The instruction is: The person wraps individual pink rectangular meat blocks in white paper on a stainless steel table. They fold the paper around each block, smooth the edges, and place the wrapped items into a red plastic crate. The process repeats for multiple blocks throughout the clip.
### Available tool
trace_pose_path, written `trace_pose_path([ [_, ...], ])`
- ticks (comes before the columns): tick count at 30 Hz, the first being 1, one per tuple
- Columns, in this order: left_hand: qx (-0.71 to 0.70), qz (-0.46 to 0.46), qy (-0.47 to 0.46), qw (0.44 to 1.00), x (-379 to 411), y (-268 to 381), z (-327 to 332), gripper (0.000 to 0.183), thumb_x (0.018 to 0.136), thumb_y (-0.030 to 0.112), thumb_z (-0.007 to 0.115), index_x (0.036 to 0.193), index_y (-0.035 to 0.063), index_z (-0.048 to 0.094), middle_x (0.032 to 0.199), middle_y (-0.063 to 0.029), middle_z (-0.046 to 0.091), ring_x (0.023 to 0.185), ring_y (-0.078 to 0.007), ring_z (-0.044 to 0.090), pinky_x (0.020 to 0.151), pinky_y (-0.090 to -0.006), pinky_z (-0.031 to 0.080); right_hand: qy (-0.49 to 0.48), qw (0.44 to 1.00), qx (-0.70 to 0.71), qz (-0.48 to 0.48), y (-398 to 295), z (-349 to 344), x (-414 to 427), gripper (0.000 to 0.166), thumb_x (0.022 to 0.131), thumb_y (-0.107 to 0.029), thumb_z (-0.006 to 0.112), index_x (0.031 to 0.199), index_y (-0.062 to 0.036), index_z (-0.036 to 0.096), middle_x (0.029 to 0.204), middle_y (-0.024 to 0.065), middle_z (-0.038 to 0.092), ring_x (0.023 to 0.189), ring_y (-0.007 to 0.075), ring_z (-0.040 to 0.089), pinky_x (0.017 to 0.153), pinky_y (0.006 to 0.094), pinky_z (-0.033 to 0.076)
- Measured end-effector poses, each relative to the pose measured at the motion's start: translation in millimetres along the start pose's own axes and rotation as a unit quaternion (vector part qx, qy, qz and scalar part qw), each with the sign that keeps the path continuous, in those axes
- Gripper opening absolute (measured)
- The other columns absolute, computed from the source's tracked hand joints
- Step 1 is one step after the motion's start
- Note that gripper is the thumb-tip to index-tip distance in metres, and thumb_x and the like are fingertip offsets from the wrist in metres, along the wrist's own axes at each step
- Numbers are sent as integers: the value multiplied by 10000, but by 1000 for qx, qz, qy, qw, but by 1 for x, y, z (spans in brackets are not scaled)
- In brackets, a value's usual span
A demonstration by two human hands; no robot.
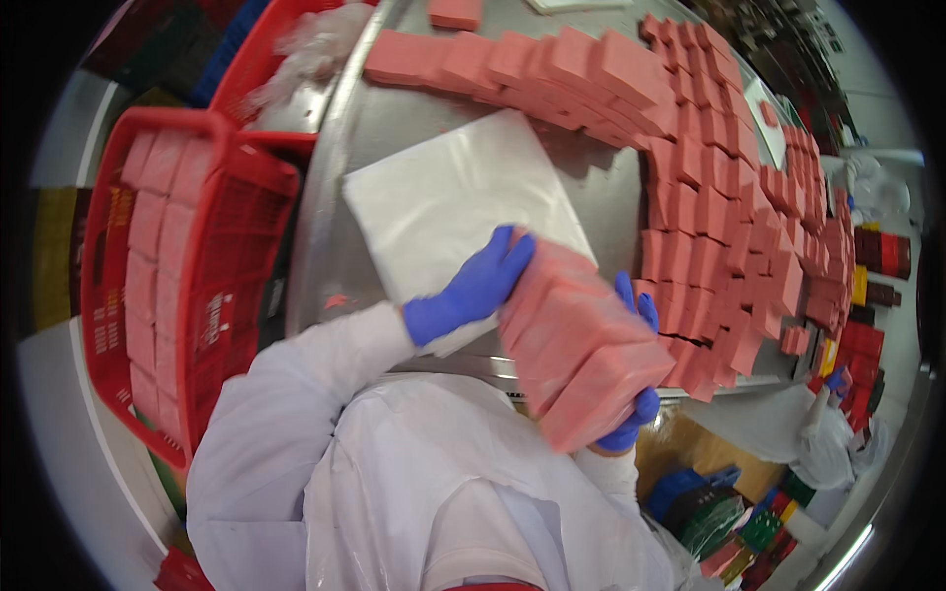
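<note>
Both my hands, in blue gloves, hold a stack of pink meat-like blocks [580, 340] in a clear plastic bag, tilted in front of my apron. My left hand [473, 284] grips the upper left end of it. My right hand [635, 421] supports the right side and lower end; part of that hand is hidden behind the blocks. Beneath my left forearm and hand, a pile of flat clear plastic bags [458, 177] lies on the steel table [591, 192].
Rows of stacked pink blocks [695, 185] line the table's right side, and more blocks [517, 66] stand along its far part. At left, a red crate [251, 258] holds packed blocks. Plastic film [310, 59] lies in another red crate. Co-workers [820, 436] stand at right.
</note>
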State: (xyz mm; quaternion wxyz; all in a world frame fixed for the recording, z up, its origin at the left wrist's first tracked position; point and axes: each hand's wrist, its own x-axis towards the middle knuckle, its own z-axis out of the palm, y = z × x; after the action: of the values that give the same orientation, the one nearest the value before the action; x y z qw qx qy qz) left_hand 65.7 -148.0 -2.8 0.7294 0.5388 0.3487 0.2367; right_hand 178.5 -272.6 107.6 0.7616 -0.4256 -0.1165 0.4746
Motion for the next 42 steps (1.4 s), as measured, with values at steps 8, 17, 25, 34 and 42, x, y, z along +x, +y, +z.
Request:
trace_pose_path([
  [8,-306,15,88,948,-165,8,-105,405,929,370,364,1166,46,423,1115,-24,471,1042,-101,424,931,-267,325,-226,831,201,467,116,85,-23,682,865,-495,389,1369,-85,180,1385,108,257,1245,243,307,1009,391,297],
  [17,-252,24,302,919,-310,43,-184,378,932,328,388,1189,52,421,1087,-41,504,1043,-113,442,938,-273,330,-398,793,-167,430,101,220,-68,673,824,-472,484,1335,-85,279,1307,115,377,1188,247,374,997,387,298],
  [25,-348,188,182,900,-341,166,-399,398,891,333,462,1189,70,448,1099,-18,553,964,-114,539,854,-260,430,-626,713,-234,215,189,409,-4,620,812,-376,528,1304,-80,292,1255,137,391,1163,258,351,969,404,292],
  [34,378,139,258,878,-240,51,-557,459,844,368,465,1233,129,426,1225,-16,481,1142,-174,432,950,-333,370,-588,630,-508,26,378,535,47,634,785,-370,574,1297,-104,313,1273,143,341,1171,298,312,952,439,293],
  [42,16,36,291,956,-225,-48,-591,440,863,325,395,1234,92,430,1284,-88,430,1197,-236,390,994,-384,317,-569,403,-669,-258,402,467,71,633,782,-445,517,1345,-255,295,1379,202,245,1277,374,214,997,575,140],
])
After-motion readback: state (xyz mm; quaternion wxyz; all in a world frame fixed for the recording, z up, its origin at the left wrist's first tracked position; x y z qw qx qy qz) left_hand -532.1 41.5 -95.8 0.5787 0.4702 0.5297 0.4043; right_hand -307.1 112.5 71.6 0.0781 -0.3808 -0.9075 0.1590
